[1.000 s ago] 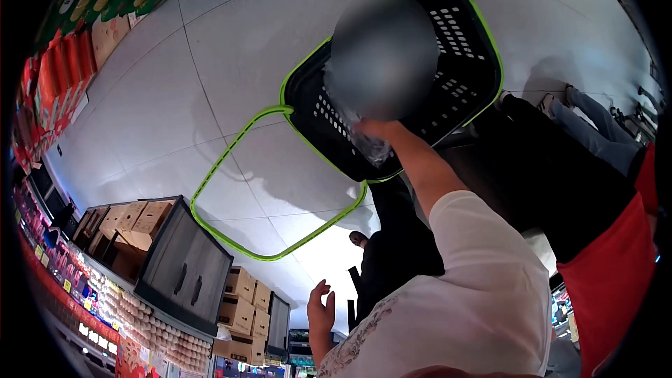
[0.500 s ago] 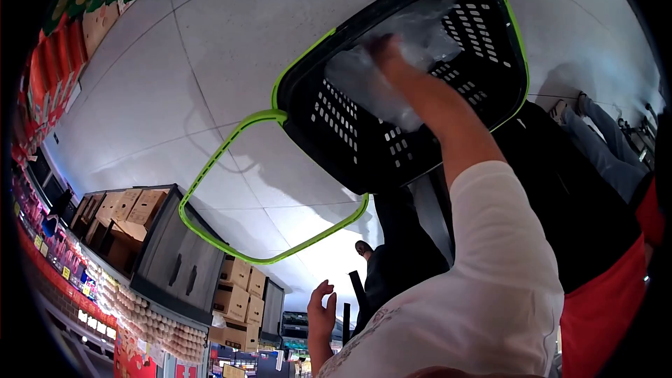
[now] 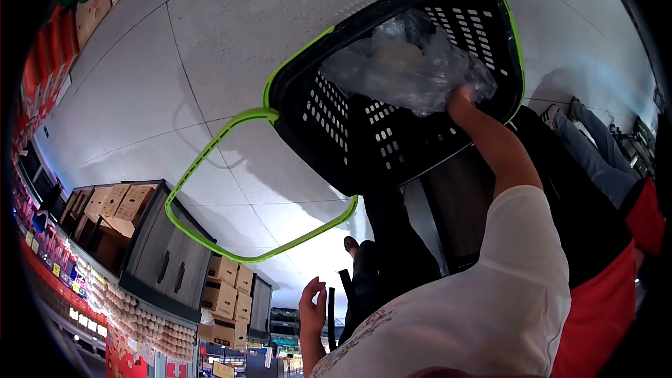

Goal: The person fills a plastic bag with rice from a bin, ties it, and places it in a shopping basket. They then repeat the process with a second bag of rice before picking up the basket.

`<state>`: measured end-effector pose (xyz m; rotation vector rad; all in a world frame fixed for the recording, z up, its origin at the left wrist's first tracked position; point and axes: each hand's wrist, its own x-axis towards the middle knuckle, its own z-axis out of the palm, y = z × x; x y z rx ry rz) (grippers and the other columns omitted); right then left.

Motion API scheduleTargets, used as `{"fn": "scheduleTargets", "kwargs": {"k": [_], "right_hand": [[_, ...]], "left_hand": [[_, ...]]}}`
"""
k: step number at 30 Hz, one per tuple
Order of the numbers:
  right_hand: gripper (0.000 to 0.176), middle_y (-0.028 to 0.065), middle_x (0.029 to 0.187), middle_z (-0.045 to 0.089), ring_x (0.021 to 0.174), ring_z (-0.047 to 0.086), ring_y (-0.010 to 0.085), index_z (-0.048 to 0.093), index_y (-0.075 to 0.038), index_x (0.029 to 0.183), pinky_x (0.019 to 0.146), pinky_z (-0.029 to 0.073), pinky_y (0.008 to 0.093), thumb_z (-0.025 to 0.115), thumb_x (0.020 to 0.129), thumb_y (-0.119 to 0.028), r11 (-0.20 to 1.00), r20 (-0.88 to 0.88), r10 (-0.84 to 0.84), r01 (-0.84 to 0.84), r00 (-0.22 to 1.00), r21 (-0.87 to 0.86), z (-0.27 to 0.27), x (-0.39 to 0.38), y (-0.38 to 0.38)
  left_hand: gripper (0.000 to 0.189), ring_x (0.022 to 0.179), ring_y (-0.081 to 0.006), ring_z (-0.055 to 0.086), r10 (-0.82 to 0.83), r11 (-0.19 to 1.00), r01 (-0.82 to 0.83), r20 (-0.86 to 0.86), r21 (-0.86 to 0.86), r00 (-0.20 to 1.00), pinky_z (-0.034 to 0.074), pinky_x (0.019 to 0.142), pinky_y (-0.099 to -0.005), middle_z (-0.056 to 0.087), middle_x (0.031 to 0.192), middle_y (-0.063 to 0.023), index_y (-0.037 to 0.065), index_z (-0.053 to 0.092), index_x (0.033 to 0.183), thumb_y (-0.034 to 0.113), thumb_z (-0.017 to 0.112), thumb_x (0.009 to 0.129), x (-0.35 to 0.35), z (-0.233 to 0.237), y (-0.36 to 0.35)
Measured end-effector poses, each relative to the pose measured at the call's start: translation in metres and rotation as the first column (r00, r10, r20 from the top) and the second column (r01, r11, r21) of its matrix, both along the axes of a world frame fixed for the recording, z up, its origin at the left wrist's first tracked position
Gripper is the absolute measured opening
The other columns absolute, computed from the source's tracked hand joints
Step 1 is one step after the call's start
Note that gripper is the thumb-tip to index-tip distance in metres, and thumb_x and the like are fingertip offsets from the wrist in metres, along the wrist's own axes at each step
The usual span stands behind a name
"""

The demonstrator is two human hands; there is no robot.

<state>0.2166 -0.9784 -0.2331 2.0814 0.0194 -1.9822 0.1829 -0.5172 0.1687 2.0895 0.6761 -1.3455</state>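
Note:
A black shopping basket (image 3: 301,119) with a lime-green rim stands tilted in view, and its green handle (image 3: 280,252) hangs out to the lower left. Inside lies a crumpled clear plastic bag (image 3: 420,70) with something pale and rounded showing through it; what that is, I cannot make out. My right hand (image 3: 460,100) reaches in from the right, fingers closed on the bag's lower right end. At the lower left, below the handle, my left hand (image 3: 313,306) is raised with loosely bent fingers, apart from each other and holding nothing.
Grey cabinets (image 3: 164,259) with cardboard boxes (image 3: 227,294) stand at the lower left, near stacked eggs (image 3: 140,315). Red packages (image 3: 49,63) line the left edge. A person's legs in jeans (image 3: 595,147) show at the right, beyond red and black clothing (image 3: 595,315).
My right hand has moved from the upper middle of the plastic bag down to its right end. The bag lies further right, and its pale contents now show. My left hand stays raised.

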Motion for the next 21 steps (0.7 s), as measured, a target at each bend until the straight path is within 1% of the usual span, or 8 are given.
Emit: {"fn": "scheduleTargets", "kwargs": {"k": [4,6,8,10,12,14,16,21], "right_hand": [[0.029,0.0126,0.101,0.059,0.09,0.057,0.0259,0.061,-0.01,0.1,0.074,0.044,0.0453,0.051,0.074,-0.018,0.961,0.391,0.006,-0.114,0.92,0.253,0.053,0.015,0.016],[0.034,0.0157,0.107,0.055,0.099,0.052,0.0277,0.055,-0.008,0.109,0.08,0.043,0.0393,0.049,0.076,-0.017,0.761,0.358,-0.553,0.282,0.753,0.584,-0.024,-0.002,-0.006],[0.036,0.0163,0.111,0.052,0.104,0.049,0.026,0.051,-0.003,0.11,0.082,0.042,0.0349,0.048,0.078,-0.019,0.775,0.345,-0.614,0.46,0.71,0.433,-0.004,0.074,-0.023],[0.042,0.0138,0.116,0.046,0.102,0.05,0.0241,0.04,-0.003,0.12,0.084,0.042,0.0347,0.047,0.082,-0.02,0.161,0.367,-0.89,0.568,-0.269,0.807,-0.054,0.072,-0.043],[0.04,0.0166,0.1,0.053,0.088,0.055,0.0258,0.045,-0.001,0.113,0.077,0.044,0.0323,0.054,0.079,-0.019,-0.479,-0.055,-0.584,0.289,-0.81,0.829,0.019,0.119,-0.027],[0.045,0.0171,0.096,0.053,0.084,0.057,0.0233,0.04,-0.001,0.118,0.075,0.044,0.0306,0.055,0.079,-0.018,-0.409,-0.008,-0.653,0.344,-0.757,0.845,0.04,0.116,-0.015],[0.038,0.0164,0.095,0.054,0.08,0.057,0.0217,0.045,0.0,0.112,0.071,0.044,0.031,0.055,0.079,-0.017,0.442,0.562,-0.724,0.356,-0.401,0.823,0.072,0.101,0.004],[0.007,0.0098,0.073,0.057,0.068,0.056,0.0264,0.057,-0.005,0.079,0.062,0.045,0.0339,0.057,0.075,-0.011,0.423,0.423,-0.906,0.079,0.013,0.903,0.17,0.072,0.096]], "left_hand": [[0.031,0.088,-0.0159,0.055,0.034,0.999,-0.034,0.0,0.031,0.999,0.043,0.079,-0.0279,0.058,0.093,-0.0091,0.001,0.047,0.113,0.004,0.051,0.082,-0.003,0.004,0.001],[0.031,0.089,-0.0159,0.055,0.051,0.998,-0.05,-0.009,0.029,0.999,0.043,0.079,-0.0275,0.058,0.094,-0.0087,0.0,0.046,0.113,0.005,0.05,0.083,-0.008,0.004,0.002],[0.03,0.089,-0.0156,0.055,0.159,0.986,-0.157,-0.041,0.052,0.986,0.042,0.08,-0.0274,0.06,0.094,-0.0096,0.001,0.049,0.111,0.008,0.053,0.082,-0.008,0.002,-0.001],[0.03,0.088,-0.0154,0.055,0.148,0.987,-0.144,-0.061,0.068,0.987,0.043,0.079,-0.0274,0.06,0.094,-0.0095,0.001,0.049,0.112,0.01,0.053,0.083,-0.01,0.001,-0.001],[0.031,0.087,-0.0155,0.056,0.087,0.995,-0.084,-0.053,0.058,0.995,0.043,0.078,-0.0273,0.06,0.095,-0.0094,0.001,0.048,0.112,0.011,0.054,0.083,-0.012,0.0,0.001],[0.031,0.086,-0.0156,0.056,0.066,0.997,-0.064,-0.039,0.046,0.997,0.044,0.078,-0.0274,0.06,0.094,-0.0092,0.001,0.048,0.112,0.011,0.053,0.083,-0.011,0.003,-0.001],[0.031,0.088,-0.0155,0.056,0.109,0.993,-0.106,-0.055,0.059,0.992,0.043,0.078,-0.0273,0.06,0.095,-0.0094,0.001,0.048,0.113,0.009,0.053,0.083,-0.009,0.004,-0.006],[0.032,0.092,-0.0158,0.054,0.131,0.991,-0.129,-0.115,0.027,0.985,0.041,0.081,-0.0272,0.057,0.097,-0.0092,0.002,0.045,0.115,0.008,0.051,0.084,-0.003,-0.003,-0.013]]}}
